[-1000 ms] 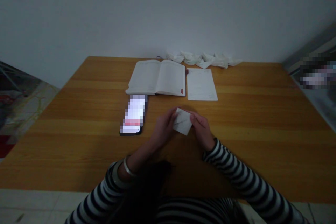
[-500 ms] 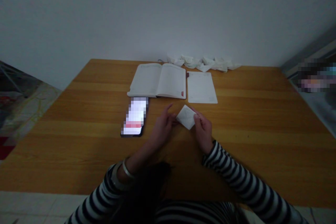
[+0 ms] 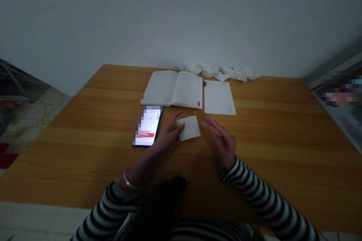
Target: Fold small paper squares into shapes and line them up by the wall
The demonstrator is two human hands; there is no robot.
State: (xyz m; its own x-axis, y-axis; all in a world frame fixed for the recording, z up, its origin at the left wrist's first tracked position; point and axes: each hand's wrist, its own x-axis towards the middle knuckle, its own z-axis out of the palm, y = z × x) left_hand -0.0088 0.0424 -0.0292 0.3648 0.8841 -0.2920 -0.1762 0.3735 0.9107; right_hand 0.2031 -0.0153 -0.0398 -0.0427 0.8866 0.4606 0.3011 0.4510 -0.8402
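A small folded white paper [image 3: 189, 128] lies flat on the wooden table [image 3: 85, 135]. My left hand [image 3: 168, 135] rests beside it, fingers stretched out, the fingertips touching the paper's left edge. My right hand [image 3: 222, 139] hovers just right of the paper with fingers spread and nothing in it. Both arms wear striped sleeves, and a bracelet sits on the left wrist.
A lit phone [image 3: 148, 126] lies left of the paper. Behind it are an open notebook [image 3: 174, 88] and a loose sheet [image 3: 219, 98]. Several folded white paper pieces [image 3: 220, 70] line the far edge by the wall.
The folded paper was held up between both hands; now it lies flat on the table. My right hand has let go and opened, and the left only touches its edge.
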